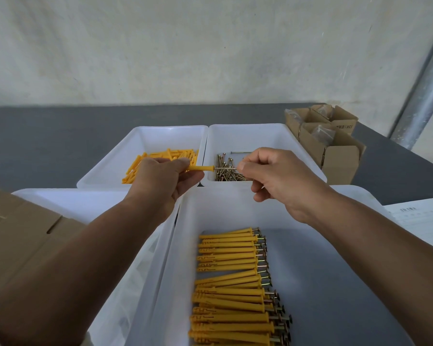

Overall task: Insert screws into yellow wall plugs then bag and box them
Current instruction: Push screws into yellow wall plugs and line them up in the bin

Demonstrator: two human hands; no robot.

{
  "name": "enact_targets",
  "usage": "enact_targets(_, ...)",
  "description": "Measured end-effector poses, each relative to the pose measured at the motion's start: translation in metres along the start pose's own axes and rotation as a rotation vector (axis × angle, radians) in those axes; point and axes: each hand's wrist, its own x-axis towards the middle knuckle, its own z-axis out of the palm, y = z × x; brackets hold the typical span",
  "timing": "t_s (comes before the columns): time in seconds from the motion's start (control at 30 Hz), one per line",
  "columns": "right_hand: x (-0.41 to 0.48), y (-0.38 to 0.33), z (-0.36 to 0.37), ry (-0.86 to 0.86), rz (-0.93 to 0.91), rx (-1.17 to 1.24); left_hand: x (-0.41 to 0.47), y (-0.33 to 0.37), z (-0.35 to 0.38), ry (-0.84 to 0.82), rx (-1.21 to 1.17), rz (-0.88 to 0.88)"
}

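Your left hand [165, 178]: fingers curled round one yellow wall plug [201, 168], open end pointing right. Your right hand [268, 176]: pinches a screw [225, 168], tip meeting the plug's mouth. Behind them: plug tray [140, 136], screw tray [273, 136]. Nearest you: assembled plugs [233, 283] rowed in a white tray [310, 245].

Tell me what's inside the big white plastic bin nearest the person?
Neat rows of yellow plastic wall plugs, each with a metal screw pushed in, lie in the bin. The right forearm hides its right corner.
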Motion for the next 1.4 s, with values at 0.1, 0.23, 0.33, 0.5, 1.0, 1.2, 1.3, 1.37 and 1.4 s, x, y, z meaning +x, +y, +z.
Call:
enact_targets(0.1,0.000,0.001,0.000,-0.018,-0.007,-0.094,-0.003,-0.001,0.002,-0.013,0.040,0.021)
enact_targets(0.23,-0.001,0.001,-0.001,-0.057,0.000,-0.146,-0.005,-0.002,0.004,-0.025,0.083,0.047)
enact_targets(0.33,-0.001,0.001,-0.001,-0.098,0.009,-0.152,-0.008,-0.003,0.006,-0.027,0.112,0.057)
enact_targets(0.5,-0.003,0.001,0.000,-0.191,0.018,-0.190,-0.013,-0.004,0.008,-0.056,0.160,0.062)
enact_targets(1.0,-0.003,-0.003,-0.015,-0.475,0.125,-0.405,-0.012,-0.009,0.005,-0.089,0.462,0.276)
enact_targets(1.2,-0.005,0.001,-0.023,-0.715,0.226,-0.612,-0.003,-0.006,-0.002,0.030,0.533,0.353)
enact_targets(1.3,-0.008,0.004,-0.018,-0.806,0.262,-0.724,0.002,-0.006,-0.006,0.056,0.608,0.385)
enact_targets(1.37,-0.009,0.005,-0.015,-0.832,0.273,-0.771,0.006,-0.006,-0.009,0.087,0.681,0.418)
enact_targets(1.4,-0.009,0.006,-0.014,-0.839,0.271,-0.786,0.009,-0.007,-0.011,0.106,0.735,0.443)
